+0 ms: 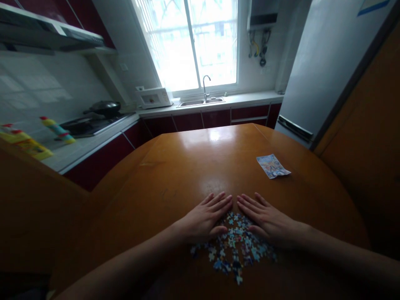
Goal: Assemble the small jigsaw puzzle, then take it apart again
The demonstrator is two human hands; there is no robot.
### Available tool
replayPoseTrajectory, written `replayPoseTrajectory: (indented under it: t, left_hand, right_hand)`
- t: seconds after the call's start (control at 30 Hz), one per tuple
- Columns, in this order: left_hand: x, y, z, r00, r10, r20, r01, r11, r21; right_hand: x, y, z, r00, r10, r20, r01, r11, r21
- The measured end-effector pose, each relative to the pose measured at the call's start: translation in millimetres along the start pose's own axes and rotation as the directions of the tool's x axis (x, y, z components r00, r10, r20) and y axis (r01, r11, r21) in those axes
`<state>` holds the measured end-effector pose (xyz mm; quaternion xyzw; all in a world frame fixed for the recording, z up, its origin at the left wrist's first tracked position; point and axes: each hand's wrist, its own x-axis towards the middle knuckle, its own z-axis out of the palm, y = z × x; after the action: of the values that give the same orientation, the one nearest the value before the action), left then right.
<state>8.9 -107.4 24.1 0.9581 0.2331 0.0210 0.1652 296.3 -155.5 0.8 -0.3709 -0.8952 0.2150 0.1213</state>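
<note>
A loose heap of small jigsaw puzzle pieces (236, 237), mostly light blue with some darker ones, lies on the wooden table (175, 179) close to me. My left hand (206, 216) rests palm down along the heap's left side, fingers stretched out and thumb over some pieces. On the right side my right hand (265, 218) lies flat in the same way, fingertips almost meeting those of the left. Some pieces are partly hidden under both hands. A creased picture sheet (273, 166) with a colourful print lies further off to the right.
Beyond the table a counter holds a sink (201, 102), a white microwave (154, 97) and a stove with a dark wok (106, 107). Yellow bottles (25, 143) stand at the left. A grey refrigerator (315, 71) rises at the right.
</note>
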Motion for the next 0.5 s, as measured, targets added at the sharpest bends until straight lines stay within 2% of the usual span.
replayPoseTrajectory:
  t: [0.2,0.33,0.5]
  left_hand:
    - [-6,-3,-3.8,1.0,0.018,0.025,-0.018,1.0,-0.023]
    - [-13,-6,-4.1,1.0,0.014,0.013,-0.014,1.0,-0.018]
    - [-19,-10,-9.9,1.0,-0.018,-0.009,0.018,1.0,-0.008]
  right_hand:
    - [-7,-1,-7,0.995,-0.065,0.078,0.063,0.998,0.027]
    - [-9,4,-4,0.999,-0.012,0.036,0.011,1.0,0.012]
    - [-14,5,-5,0.998,-0.025,0.053,0.023,0.999,0.032]
